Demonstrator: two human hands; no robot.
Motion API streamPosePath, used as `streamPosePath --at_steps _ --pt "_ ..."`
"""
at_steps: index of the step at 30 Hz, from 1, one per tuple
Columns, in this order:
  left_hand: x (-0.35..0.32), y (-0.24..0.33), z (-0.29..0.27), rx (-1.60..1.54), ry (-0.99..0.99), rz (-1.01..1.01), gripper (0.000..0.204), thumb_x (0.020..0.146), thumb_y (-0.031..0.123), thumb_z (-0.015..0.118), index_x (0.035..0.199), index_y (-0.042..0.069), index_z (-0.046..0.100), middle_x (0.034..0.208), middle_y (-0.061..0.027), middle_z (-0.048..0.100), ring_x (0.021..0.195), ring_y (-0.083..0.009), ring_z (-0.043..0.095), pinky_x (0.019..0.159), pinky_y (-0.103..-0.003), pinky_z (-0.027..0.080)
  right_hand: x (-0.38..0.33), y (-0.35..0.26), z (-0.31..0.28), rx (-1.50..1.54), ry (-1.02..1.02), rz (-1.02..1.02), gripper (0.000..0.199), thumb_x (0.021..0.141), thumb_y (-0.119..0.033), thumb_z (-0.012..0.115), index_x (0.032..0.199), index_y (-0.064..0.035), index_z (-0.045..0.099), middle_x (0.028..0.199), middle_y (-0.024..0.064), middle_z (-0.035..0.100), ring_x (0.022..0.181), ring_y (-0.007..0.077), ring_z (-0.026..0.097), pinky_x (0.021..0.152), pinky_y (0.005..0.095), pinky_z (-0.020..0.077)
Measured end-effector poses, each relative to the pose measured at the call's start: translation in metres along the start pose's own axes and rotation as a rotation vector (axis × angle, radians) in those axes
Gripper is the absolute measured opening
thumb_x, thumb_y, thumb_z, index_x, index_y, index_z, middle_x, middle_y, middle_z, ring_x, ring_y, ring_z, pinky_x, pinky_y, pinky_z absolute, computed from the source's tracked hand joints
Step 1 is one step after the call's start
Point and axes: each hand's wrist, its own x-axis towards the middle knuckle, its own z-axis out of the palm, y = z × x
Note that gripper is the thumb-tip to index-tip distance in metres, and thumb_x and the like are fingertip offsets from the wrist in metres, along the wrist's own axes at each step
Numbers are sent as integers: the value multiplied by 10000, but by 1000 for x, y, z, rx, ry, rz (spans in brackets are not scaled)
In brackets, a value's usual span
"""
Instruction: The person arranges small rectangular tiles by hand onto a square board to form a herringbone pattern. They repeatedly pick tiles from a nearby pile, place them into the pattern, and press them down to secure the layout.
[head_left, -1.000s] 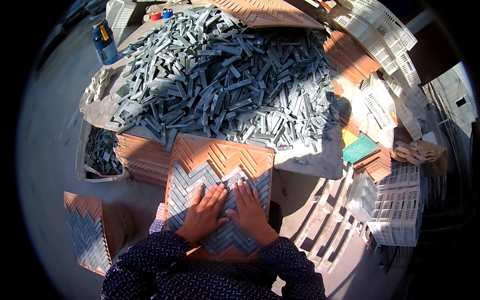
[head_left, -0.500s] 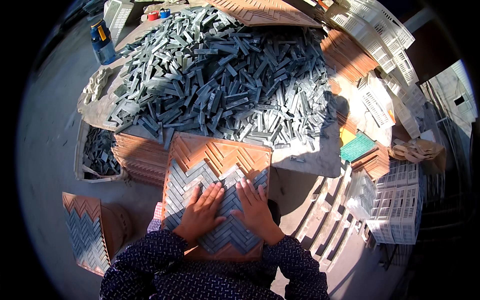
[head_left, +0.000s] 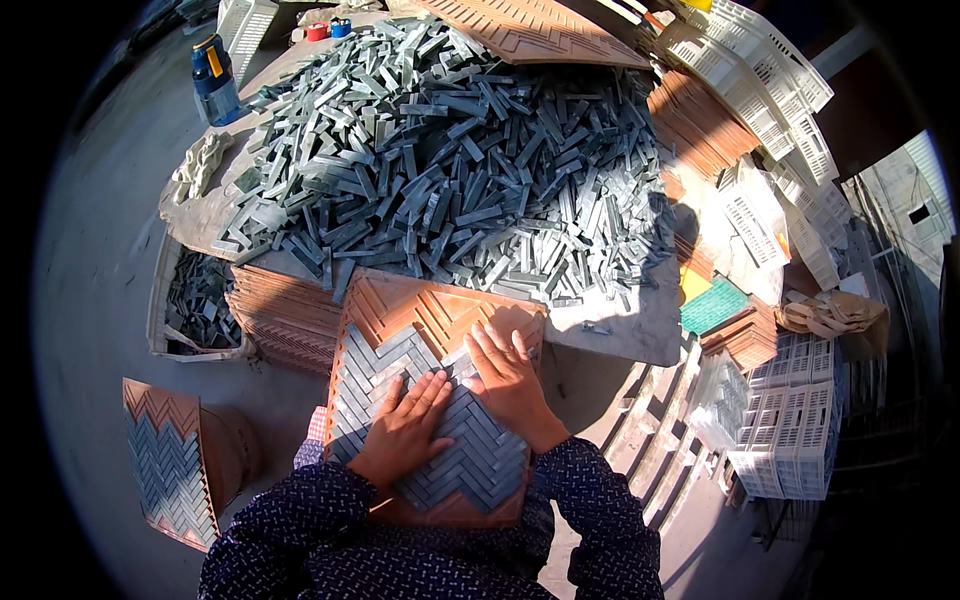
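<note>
Grey herringbone strips (head_left: 440, 440) on orange tray (head_left: 420, 310), under both flat, open-fingered hands (head_left: 405, 435) (head_left: 510, 380).

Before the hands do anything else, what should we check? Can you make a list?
1. Left hand flat on the grey pieces: ok.
2. Right hand flat on the pieces: ok.
3. Board all filled: not ok, its far end is bare.
4. Laid pieces keep the zigzag: ok.
5. Spare pieces near: ok, a big pile lies just beyond the board.
6. Pieces under the hands level: cannot tell.
</note>
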Motion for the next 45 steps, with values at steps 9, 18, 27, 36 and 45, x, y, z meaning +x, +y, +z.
streamPosePath --at_steps 9,18,27,36,45 --pt "-2 1 -3 32 -13 -10 807 780 506 611 1398 63 339 1467 -93 337 1362 -217 307 1117 -499 183 -1 13 -1 221 243 216 374 814 -71 594 1183 -17 574 1164 171 565 1077 339 543 927 423 429" --pt "0 1 -3 2 -29 -21 776 799 496 598 1395 68 345 1472 -77 330 1366 -215 295 1127 -486 157 0 2 13 69 272 380 174 716 -85 677 885 -53 649 845 104 609 798 299 609 699 393 491" --pt "1 0 -1 -18 -9 -19 751 816 489 583 1391 65 351 1464 -88 342 1367 -214 296 1125 -491 154 5 5 11 293 128 632 175 714 -139 674 855 -72 593 887 113 601 821 335 604 721 415 484" --pt "0 0 -1 -13 25 -4 734 815 465 592 1381 55 367 1456 -93 353 1348 -209 329 1120 -478 189 -1 -17 -13 61 433 80 153 738 -37 652 877 -51 590 907 95 609 809 269 619 693 372 503" --pt "-1 -1 2 -20 3 -12 749 817 487 585 1392 66 355 1466 -95 340 1366 -218 300 1124 -489 157 0 -22 -24 277 491 67 151 788 1 628 935 -14 594 866 111 616 716 229 626 651 312 510"
